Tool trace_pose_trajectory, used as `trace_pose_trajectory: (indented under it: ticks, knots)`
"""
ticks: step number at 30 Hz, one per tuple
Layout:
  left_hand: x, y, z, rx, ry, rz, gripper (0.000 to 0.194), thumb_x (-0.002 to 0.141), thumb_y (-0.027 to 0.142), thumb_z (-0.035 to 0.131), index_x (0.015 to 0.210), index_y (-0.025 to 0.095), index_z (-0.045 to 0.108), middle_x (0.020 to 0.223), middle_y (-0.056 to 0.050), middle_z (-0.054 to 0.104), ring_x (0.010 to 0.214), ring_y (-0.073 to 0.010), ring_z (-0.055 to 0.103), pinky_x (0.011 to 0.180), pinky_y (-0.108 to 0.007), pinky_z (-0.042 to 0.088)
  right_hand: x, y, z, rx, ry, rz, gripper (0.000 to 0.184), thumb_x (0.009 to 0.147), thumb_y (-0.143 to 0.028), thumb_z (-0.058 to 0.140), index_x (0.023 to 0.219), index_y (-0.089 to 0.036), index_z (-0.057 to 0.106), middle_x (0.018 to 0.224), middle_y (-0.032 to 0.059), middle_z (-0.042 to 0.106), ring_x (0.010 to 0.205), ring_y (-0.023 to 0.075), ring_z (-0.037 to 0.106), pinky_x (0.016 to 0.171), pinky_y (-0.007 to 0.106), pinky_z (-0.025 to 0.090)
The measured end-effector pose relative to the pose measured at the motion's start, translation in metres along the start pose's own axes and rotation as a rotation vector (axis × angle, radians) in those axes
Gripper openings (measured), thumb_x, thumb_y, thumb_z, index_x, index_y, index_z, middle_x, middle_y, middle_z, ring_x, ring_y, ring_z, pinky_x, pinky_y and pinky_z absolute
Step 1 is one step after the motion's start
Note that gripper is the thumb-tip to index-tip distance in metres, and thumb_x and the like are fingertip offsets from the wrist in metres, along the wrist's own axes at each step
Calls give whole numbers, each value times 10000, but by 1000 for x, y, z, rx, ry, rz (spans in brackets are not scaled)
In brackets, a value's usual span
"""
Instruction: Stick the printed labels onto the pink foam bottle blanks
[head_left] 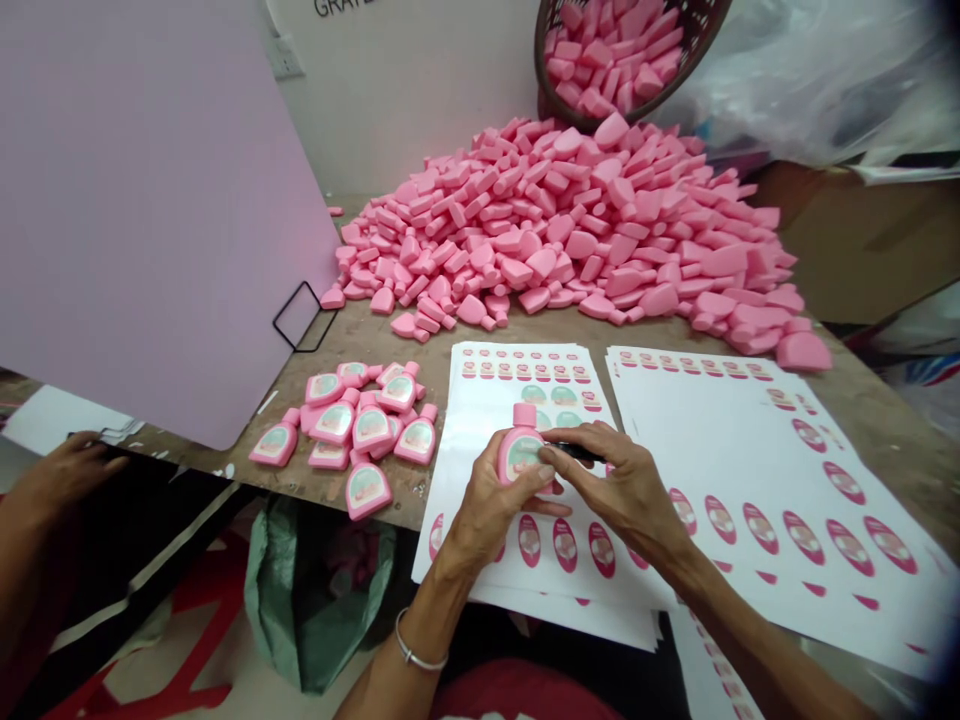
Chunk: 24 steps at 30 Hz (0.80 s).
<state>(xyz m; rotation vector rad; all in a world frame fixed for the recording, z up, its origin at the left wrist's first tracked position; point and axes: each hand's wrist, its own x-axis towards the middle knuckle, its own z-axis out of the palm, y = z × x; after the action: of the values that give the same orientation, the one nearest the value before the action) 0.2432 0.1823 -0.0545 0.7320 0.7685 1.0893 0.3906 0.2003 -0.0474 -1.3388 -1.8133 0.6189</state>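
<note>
My left hand (487, 490) is closed around a small pink toy-like bottle (525, 417), held upright with its rounded green-and-white label towards me. Pinched in my right hand (630, 487) is a thin black-handled tool (577, 451); its tip is hidden near the bottle. The fingers of both hands meet at the bottle's right side, and my right thumb lies by the label. Beneath them lies a stack of sticker sheets (480, 420) with oval pink stickers and several green ones. Left of the stack, pink bottles with similar labels (371, 427) form a loose heap.
Unlabelled pink pieces (555, 240) are piled at the back, below a tipped brown basket (541, 60). Another sticker stack (697, 430) lies right. A pink board (150, 200) with a black wire stand (304, 318) rises left, near another person's hand (67, 470). A green bag (274, 590) hangs below.
</note>
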Motion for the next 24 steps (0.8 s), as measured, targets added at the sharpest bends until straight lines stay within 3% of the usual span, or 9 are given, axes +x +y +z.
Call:
trace_pose_trajectory:
  ticks: [4, 6, 8, 10, 14, 17, 20, 22, 24]
  knots:
    - [-2, 1, 2, -33, -23, -4, 333, 758, 291, 678, 1029, 162, 533, 830, -22, 550, 726, -131, 584, 583, -263, 569, -1, 2, -9, -303, 0, -166, 241, 880, -377, 535, 1011, -231, 676, 790, 40, 667, 755, 188, 574, 791, 371, 376]
    - [-3, 3, 2, -53, -26, -18, 312, 757, 288, 675, 998, 155, 527, 844, -33, 564, 717, -126, 573, 583, -271, 573, -1, 5, -17, -513, 98, -161, 279, 887, -379, 520, 1065, -222, 667, 761, 59, 653, 783, 217, 565, 834, 416, 328]
    - [-4, 4, 3, -67, -28, -31, 296, 756, 278, 670, 975, 147, 521, 876, -53, 582, 721, -125, 563, 591, -288, 580, 1, 7, -23, -588, 207, -90, 324, 881, -402, 521, 1105, -207, 651, 781, 83, 651, 832, 249, 559, 858, 448, 313]
    - [-5, 4, 5, -72, -35, -51, 297, 743, 252, 676, 971, 145, 519, 879, -58, 584, 728, -127, 560, 599, -296, 583, 3, 8, -23, -416, 186, -7, 416, 844, -441, 564, 1188, -208, 591, 936, 96, 659, 896, 256, 569, 859, 433, 364]
    - [-8, 4, 7, -64, -103, -97, 356, 695, 170, 698, 1004, 174, 519, 758, 9, 542, 649, -110, 579, 586, -260, 562, 8, 2, -3, 83, -68, 151, 661, 684, -450, 706, 1276, -259, 484, 1226, 61, 573, 1032, 232, 577, 870, 371, 472]
    - [-13, 2, 3, -11, -130, -120, 372, 706, 163, 684, 1031, 184, 504, 753, 9, 565, 574, -108, 596, 492, -195, 501, 13, 4, 12, 199, -43, 225, 537, 685, -465, 702, 1153, -242, 564, 1178, 55, 603, 1070, 237, 578, 924, 381, 474]
    - [-21, 0, -4, 12, -108, -126, 299, 794, 307, 616, 1032, 173, 495, 822, -47, 613, 559, -142, 619, 445, -211, 476, 17, 13, 14, 175, -17, 210, 541, 660, -507, 721, 1109, -238, 587, 1187, 66, 604, 1072, 254, 587, 933, 399, 478]
    - [-29, 4, -12, 71, -15, -79, 311, 858, 431, 505, 1019, 165, 503, 799, -61, 626, 517, -146, 603, 449, -250, 484, 19, 22, 12, 123, -28, 191, 577, 642, -531, 728, 1123, -245, 585, 1184, 70, 608, 1031, 260, 609, 902, 405, 496]
    - [-38, 15, -28, 264, 226, 46, 338, 866, 475, 475, 977, 163, 542, 755, -54, 630, 514, -142, 585, 494, -260, 487, 24, 28, 13, 84, -25, 195, 533, 670, -567, 687, 1085, -242, 606, 1092, 75, 647, 924, 255, 646, 813, 395, 530]
